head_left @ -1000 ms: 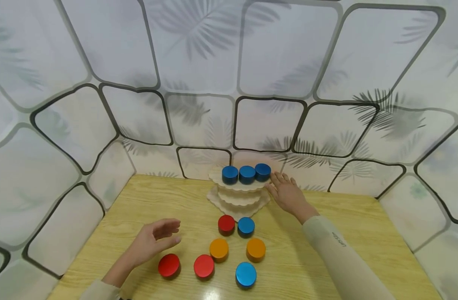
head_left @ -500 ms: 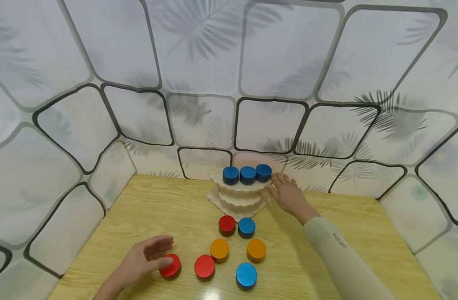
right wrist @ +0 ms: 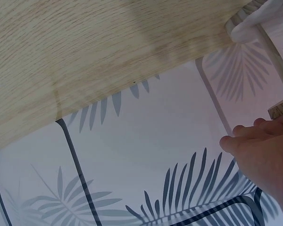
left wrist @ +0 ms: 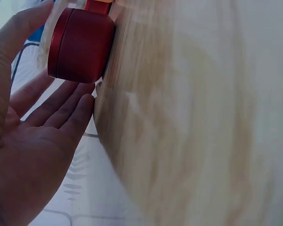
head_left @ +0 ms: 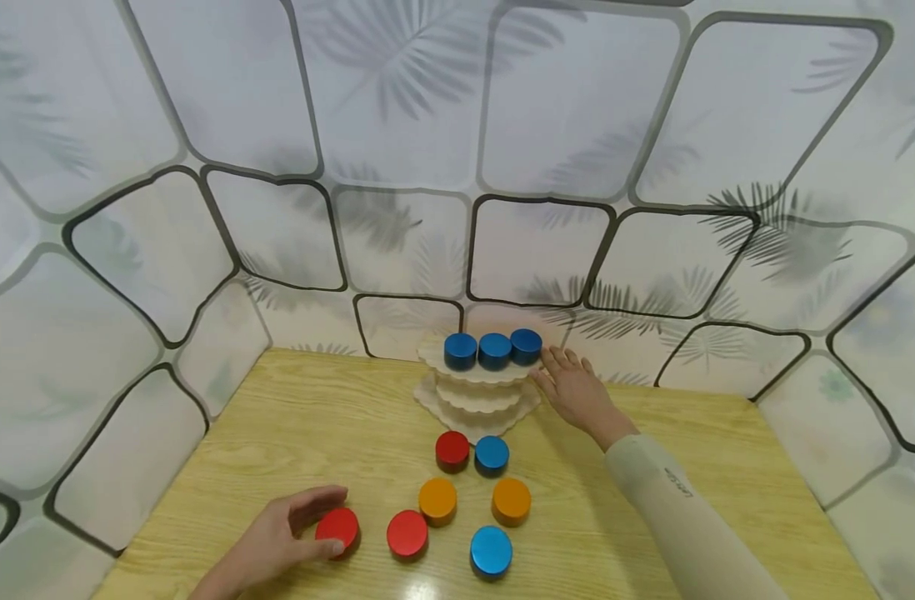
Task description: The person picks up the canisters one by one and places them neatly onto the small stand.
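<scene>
In the head view my left hand (head_left: 272, 537) reaches around a round red tin (head_left: 337, 528) at the front left of the table. Its thumb lies at the near side and its fingers at the far side. In the left wrist view the same red tin (left wrist: 82, 44) stands between thumb and fingers; I cannot tell whether they touch it. My right hand (head_left: 577, 393), fingers fairly straight, lies at the right edge of a cream tiered stand (head_left: 482, 398) with scalloped shelves. Next to those fingertips, three blue tins (head_left: 495, 352) stand on its top tier.
Before the stand are another red tin (head_left: 452, 450) and a blue tin (head_left: 492, 455). Two orange tins (head_left: 512, 500), a further red tin (head_left: 408, 533) and a further blue tin (head_left: 491, 550) stand nearer on the wooden table (head_left: 615, 517). Patterned walls (head_left: 397, 242) enclose the back and sides.
My left hand has come down and toward the near left, from above the table to around the red tin. My right hand has stayed at the stand.
</scene>
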